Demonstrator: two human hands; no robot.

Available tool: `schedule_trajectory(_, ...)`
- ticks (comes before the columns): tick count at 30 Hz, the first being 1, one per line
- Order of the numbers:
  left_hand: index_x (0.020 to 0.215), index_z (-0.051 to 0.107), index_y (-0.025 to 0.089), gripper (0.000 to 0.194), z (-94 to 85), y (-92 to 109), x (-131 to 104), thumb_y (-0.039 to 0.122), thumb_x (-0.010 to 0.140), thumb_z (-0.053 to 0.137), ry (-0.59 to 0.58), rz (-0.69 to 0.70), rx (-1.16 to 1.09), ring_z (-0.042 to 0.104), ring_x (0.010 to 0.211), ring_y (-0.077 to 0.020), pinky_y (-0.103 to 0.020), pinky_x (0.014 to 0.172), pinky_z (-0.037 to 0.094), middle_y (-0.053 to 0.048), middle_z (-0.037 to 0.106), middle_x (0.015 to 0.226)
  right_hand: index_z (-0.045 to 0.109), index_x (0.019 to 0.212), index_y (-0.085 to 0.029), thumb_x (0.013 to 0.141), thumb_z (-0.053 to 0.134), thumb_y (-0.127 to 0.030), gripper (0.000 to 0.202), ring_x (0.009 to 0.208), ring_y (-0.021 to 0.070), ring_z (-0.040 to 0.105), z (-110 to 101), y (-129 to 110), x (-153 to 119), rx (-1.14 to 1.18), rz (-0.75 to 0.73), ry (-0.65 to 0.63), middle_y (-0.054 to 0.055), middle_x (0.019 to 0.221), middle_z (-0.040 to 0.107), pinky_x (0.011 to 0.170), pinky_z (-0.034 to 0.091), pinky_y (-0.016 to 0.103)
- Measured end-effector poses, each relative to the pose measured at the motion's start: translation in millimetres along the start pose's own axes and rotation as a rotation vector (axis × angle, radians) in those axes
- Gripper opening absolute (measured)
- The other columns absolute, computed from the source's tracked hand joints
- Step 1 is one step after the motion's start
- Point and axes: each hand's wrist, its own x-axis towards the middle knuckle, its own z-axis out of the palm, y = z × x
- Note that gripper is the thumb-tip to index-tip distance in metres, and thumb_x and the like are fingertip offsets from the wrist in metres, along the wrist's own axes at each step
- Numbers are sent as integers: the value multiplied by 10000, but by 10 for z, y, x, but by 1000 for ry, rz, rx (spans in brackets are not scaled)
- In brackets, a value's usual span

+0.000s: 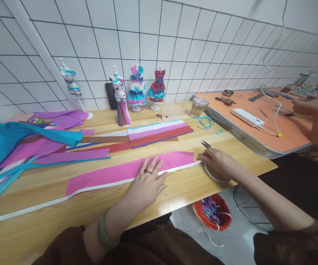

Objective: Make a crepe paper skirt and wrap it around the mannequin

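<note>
My left hand (147, 186) lies flat with fingers spread on a long pink fabric strip (98, 176), touching the white tape (100, 186) along its near edge. That tape runs past the strip's left end to the table's left side. At the strip's right end, my right hand (218, 162) pinches the tape between closed fingers. Beneath this hand sits a tape roll (216, 179), partly covered. Open scissor blades (206, 144) stick out beyond the right hand; their handles are hidden, and I cannot tell whether the hand holds them.
Behind lie layered fabric strips (159, 136) and a coloured fabric pile (29, 141). Several small dressed mannequins (136, 88) stand along the wall, near a glass jar (199, 107). A red scrap basket (212, 212) is below. Another person's hand (311, 114) is above the orange table (291, 138).
</note>
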Motion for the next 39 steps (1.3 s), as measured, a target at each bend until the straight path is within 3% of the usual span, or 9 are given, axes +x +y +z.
schedule_trajectory(4, 1173, 528, 279, 395, -106, -162, -433, 451, 846, 389, -20, -107, 53, 230, 1311, -270, -490, 1053, 212, -79, 372, 1379, 573, 898, -159, 868, 397, -306, 231, 868, 231, 576, 56, -217, -192, 40, -168, 346, 126, 909, 624, 772, 441, 357)
schedule_trajectory(6, 1185, 527, 281, 398, -129, -253, -677, 437, 836, 417, -30, -178, 90, 264, 1296, -279, -483, 1038, 246, -79, 382, 1373, 566, 937, -171, 870, 407, -256, 192, 898, 217, 569, 107, -375, -319, 105, -234, 421, 115, 941, 618, 789, 453, 360)
schedule_trajectory(15, 1228, 492, 181, 464, -241, -659, -1594, 396, 823, 425, -24, -382, 267, 295, 1272, -331, -514, 973, 310, -147, 388, 1356, 368, 1312, -138, 861, 453, -262, 475, 1234, 231, 384, 324, -1230, -506, 128, -529, 298, 132, 1315, 449, 1018, 348, 446)
schedule_trajectory(19, 1205, 503, 169, 434, -285, -732, -1766, 359, 824, 416, 15, -477, 314, 282, 1278, -330, -529, 978, 288, -151, 418, 1334, 339, 1336, -112, 870, 438, -312, 516, 1250, 232, 360, 402, -1398, -470, 87, -533, 270, 140, 1323, 438, 1026, 340, 441)
schedule_trajectory(24, 1147, 536, 167, 386, -310, -828, -1955, 339, 837, 382, 82, -543, 316, 291, 1271, -333, -524, 967, 303, -155, 435, 1316, 394, 1298, -91, 881, 409, -358, 495, 1212, 248, 413, 473, -1254, -473, -2, -353, 315, 166, 1280, 480, 1012, 338, 455)
schedule_trajectory(28, 1138, 530, 130, 401, -324, -958, -2045, 352, 850, 362, 169, -545, 253, 410, 1191, -309, -476, 957, 341, -161, 526, 1218, 463, 1237, -69, 881, 399, -380, 477, 1200, 269, 425, 517, -1170, -473, -28, -259, 337, 188, 1242, 510, 1005, 330, 471)
schedule_trajectory(32, 1100, 552, 137, 346, -375, -1066, -2035, 325, 839, 425, 193, -577, 227, 525, 1055, -260, -414, 931, 378, -122, 614, 1087, 439, 1266, -96, 873, 416, -380, 486, 1226, 264, 391, 522, -1289, -485, 39, -286, 320, 173, 1283, 474, 1014, 316, 481)
schedule_trajectory(35, 1021, 592, 145, 276, -410, -1098, -1996, 286, 831, 450, 185, -572, 228, 564, 978, -239, -396, 902, 397, -100, 644, 1020, 340, 1337, -132, 880, 410, -301, 492, 1250, 231, 360, 337, -1498, -500, 157, -415, 286, 135, 1332, 426, 1020, 326, 467)
schedule_trajectory(39, 943, 625, 150, 229, -410, -1103, -1972, 233, 828, 444, 191, -556, 235, 583, 930, -228, -383, 872, 412, -86, 663, 969, 335, 1340, -165, 857, 423, -162, 491, 1233, 204, 390, -163, -1822, -629, 396, -634, 345, 101, 1325, 444, 987, 402, 378)
